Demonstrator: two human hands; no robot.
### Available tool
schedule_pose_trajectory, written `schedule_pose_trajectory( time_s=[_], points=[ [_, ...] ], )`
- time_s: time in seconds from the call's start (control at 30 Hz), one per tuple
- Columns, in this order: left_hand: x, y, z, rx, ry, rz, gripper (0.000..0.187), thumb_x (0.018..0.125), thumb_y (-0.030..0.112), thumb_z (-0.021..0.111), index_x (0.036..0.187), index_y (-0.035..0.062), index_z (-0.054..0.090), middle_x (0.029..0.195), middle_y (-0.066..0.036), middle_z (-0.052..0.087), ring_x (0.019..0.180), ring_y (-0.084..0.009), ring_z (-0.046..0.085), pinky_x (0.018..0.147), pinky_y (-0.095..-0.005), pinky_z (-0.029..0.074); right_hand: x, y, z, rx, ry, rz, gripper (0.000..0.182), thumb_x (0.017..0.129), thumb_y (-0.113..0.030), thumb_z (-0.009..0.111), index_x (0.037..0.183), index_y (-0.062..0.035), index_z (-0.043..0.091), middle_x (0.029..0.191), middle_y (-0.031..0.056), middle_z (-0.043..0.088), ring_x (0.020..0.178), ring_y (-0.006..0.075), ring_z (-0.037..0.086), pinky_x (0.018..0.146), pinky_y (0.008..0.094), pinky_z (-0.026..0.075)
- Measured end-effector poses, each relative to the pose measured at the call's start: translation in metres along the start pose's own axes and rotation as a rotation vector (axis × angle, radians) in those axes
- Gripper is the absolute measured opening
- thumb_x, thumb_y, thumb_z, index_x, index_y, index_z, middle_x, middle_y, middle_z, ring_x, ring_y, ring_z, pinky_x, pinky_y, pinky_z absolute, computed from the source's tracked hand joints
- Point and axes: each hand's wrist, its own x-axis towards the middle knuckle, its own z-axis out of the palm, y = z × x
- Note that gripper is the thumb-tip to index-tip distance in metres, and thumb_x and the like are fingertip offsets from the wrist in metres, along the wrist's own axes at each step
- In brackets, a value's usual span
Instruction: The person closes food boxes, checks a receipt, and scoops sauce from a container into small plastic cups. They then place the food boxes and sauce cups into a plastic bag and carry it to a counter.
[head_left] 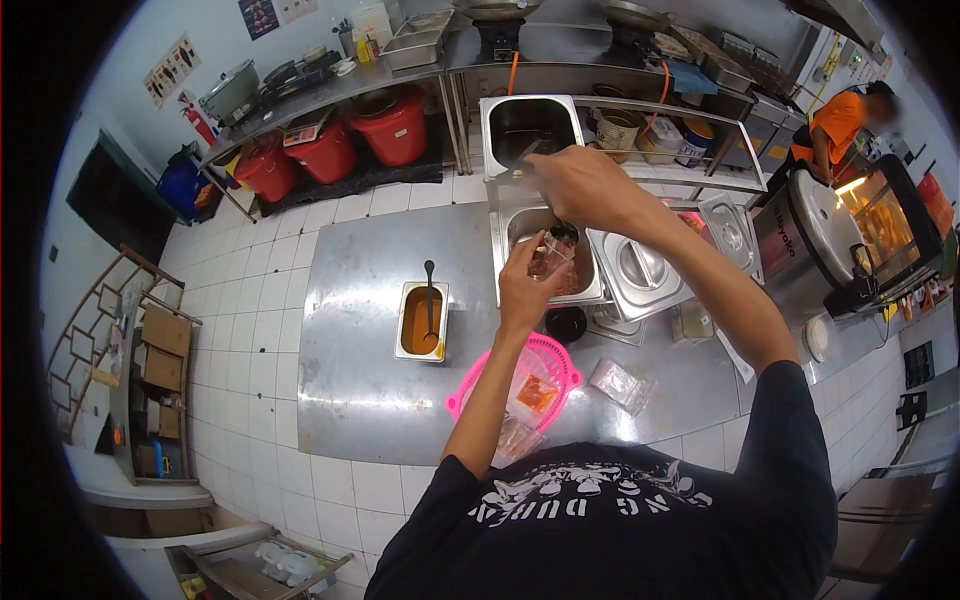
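Observation:
My left hand (530, 285) is closed around a small clear plastic bag (552, 256), held over a steel pan (585, 290) with reddish contents. Above and to the right, my right hand (580, 185) grips a ladle by its handle; the dark bowl (565, 232) of the ladle is at the bag's mouth. Behind them stands a deep steel container (530, 125) with dark liquid. Under my left forearm lies a pink basket (548, 372) with a bag of orange-red food (538, 393) in it.
A steel pan of orange sauce (418, 322) with a black ladle stands on the table's left. Right of my hands are a lidded pan (643, 268) and a large cooker (800, 240). Plastic bags (622, 386) lie near me. A person in orange (838, 125) stands at back right.

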Motion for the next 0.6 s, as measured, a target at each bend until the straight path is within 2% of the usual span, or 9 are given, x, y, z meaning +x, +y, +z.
schedule_pose_trajectory(
  time_s=[0.07, 0.13, 0.37, 0.43, 0.53, 0.6],
  points=[
    [0.0, 0.002, 0.0, -0.01, 0.001, -0.031, 0.057, 0.074, 0.017, 0.082, 0.124, 0.0005, 0.06, 0.106, -0.013, 0.064, 0.09, -0.023, 0.066, 0.08, -0.0328, 0.053, 0.0, -0.004, 0.003, -0.027, -0.034, -0.007, 0.018, 0.077, -0.007, 0.059, 0.094, -0.0011, 0.059, 0.078, 0.0223, 0.064, 0.078, 0.0423, 0.062, 0.069, 0.0498, 0.048],
    [0.002, 0.004, 0.0, -0.005, 0.008, -0.041, 0.057, 0.073, 0.017, 0.082, 0.124, 0.0008, 0.06, 0.106, -0.012, 0.064, 0.09, -0.0224, 0.066, 0.081, -0.0326, 0.053, 0.002, -0.007, 0.003, -0.061, -0.098, 0.016, 0.019, 0.076, -0.006, 0.059, 0.094, -0.0014, 0.058, 0.079, 0.0217, 0.065, 0.079, 0.0418, 0.063, 0.069, 0.0499, 0.049],
    [0.002, 0.001, 0.0, -0.013, 0.063, -0.019, 0.056, 0.073, 0.016, 0.083, 0.122, 0.0003, 0.061, 0.107, -0.011, 0.064, 0.089, -0.0217, 0.065, 0.081, -0.0325, 0.053, -0.003, -0.019, -0.002, -0.094, -0.074, -0.024, 0.022, 0.073, -0.005, 0.061, 0.094, -0.0021, 0.057, 0.08, 0.0198, 0.065, 0.079, 0.0408, 0.063, 0.068, 0.0499, 0.049],
    [0.002, 0.003, 0.0, -0.034, 0.06, -0.077, 0.057, 0.073, 0.015, 0.083, 0.123, 0.0002, 0.06, 0.107, -0.011, 0.064, 0.089, -0.0221, 0.065, 0.08, -0.0328, 0.053, -0.004, -0.02, -0.002, -0.084, -0.059, -0.03, 0.024, 0.072, -0.004, 0.06, 0.096, -0.0025, 0.057, 0.081, 0.0196, 0.065, 0.079, 0.0407, 0.063, 0.068, 0.0495, 0.049],
    [0.003, 0.007, -0.003, -0.047, 0.106, -0.075, 0.057, 0.073, 0.014, 0.082, 0.123, 0.0, 0.059, 0.106, -0.011, 0.063, 0.089, -0.0231, 0.065, 0.08, -0.0336, 0.053, -0.01, -0.016, -0.006, -0.092, 0.142, -0.034, 0.017, 0.079, -0.004, 0.058, 0.096, -0.0017, 0.059, 0.079, 0.0189, 0.065, 0.075, 0.04, 0.063, 0.067, 0.0476, 0.049],
    [0.004, 0.006, -0.006, -0.039, 0.17, -0.044, 0.056, 0.074, 0.013, 0.082, 0.123, 0.0, 0.058, 0.105, -0.011, 0.063, 0.09, -0.0236, 0.064, 0.081, -0.0341, 0.052, -0.018, -0.008, -0.016, -0.01, 0.262, 0.07, 0.013, 0.086, -0.008, 0.057, 0.095, -0.0005, 0.061, 0.076, 0.0179, 0.065, 0.07, 0.0375, 0.064, 0.064, 0.0451, 0.049]
  ],
)
